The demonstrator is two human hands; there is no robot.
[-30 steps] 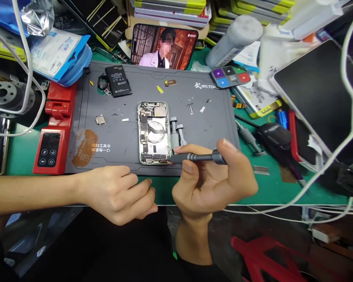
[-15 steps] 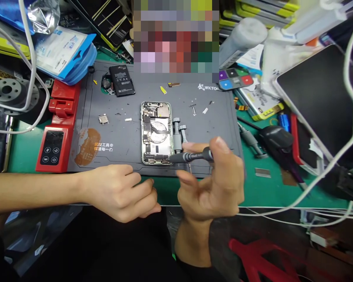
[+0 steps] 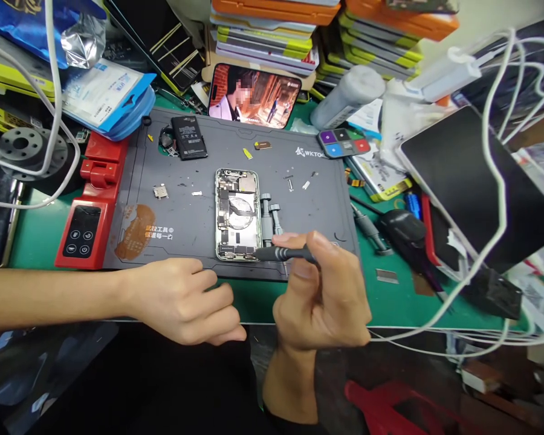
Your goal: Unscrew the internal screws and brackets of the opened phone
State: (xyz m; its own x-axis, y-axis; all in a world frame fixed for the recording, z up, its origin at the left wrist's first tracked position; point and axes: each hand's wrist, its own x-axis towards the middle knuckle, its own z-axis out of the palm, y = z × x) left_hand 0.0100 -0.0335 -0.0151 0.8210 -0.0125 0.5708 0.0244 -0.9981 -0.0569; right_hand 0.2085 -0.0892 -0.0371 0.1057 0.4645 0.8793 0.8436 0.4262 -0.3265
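The opened phone lies on the gray mat, its long axis running away from the person. The dark screwdriver lies crosswise, pointing left at the phone's near right corner; contact is unclear. The right hand grips it between bent fingers. The left hand is loosely curled near the mat's front edge; I cannot tell whether it holds anything.

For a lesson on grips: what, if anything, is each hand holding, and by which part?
The right hand holds a dark screwdriver by the end farther from the phone; whether the left hand holds anything cannot be told.
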